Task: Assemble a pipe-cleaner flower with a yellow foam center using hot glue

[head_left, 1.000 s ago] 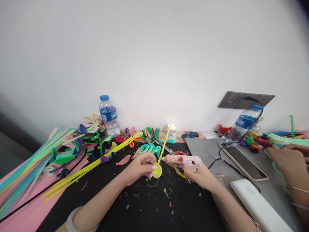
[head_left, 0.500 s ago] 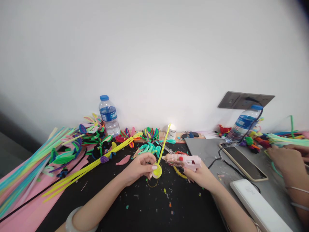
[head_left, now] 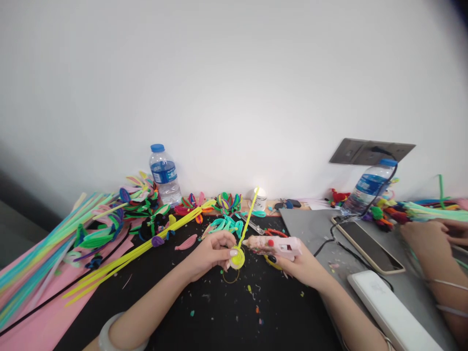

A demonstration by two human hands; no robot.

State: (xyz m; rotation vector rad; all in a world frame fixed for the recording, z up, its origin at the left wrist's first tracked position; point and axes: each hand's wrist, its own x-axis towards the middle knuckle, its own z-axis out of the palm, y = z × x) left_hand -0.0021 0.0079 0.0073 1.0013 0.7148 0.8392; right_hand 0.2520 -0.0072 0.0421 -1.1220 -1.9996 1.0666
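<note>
My left hand (head_left: 215,253) pinches a small round yellow piece (head_left: 238,259) with a pale rim. From it a yellow pipe cleaner (head_left: 250,212) sticks up, leaning right. A thin yellowish loop (head_left: 231,282) shows just below the piece; whether it is attached I cannot tell. My right hand (head_left: 302,265) is wrapped round a pink hot glue gun (head_left: 287,245) with a red dot on its side. The gun's nozzle points left and sits close to the foot of the pipe cleaner; I cannot tell whether they touch. Behind my right fingers lies a yellow ring-shaped thing, partly hidden.
Loose pipe cleaners (head_left: 47,253) and bent pipe-cleaner shapes (head_left: 97,234) crowd the left. Bottles (head_left: 164,175) stand by the wall. Scissors (head_left: 256,227) and a paper cup (head_left: 260,201) lie beyond my hands. Rightward are a phone (head_left: 369,246), a white power bank (head_left: 393,309) and another person's hands.
The glue gun has shifted slightly left, its nozzle nearer the pipe cleaner's foot. My left hand stays nearly still. The other person's hands at the right have moved a little.
</note>
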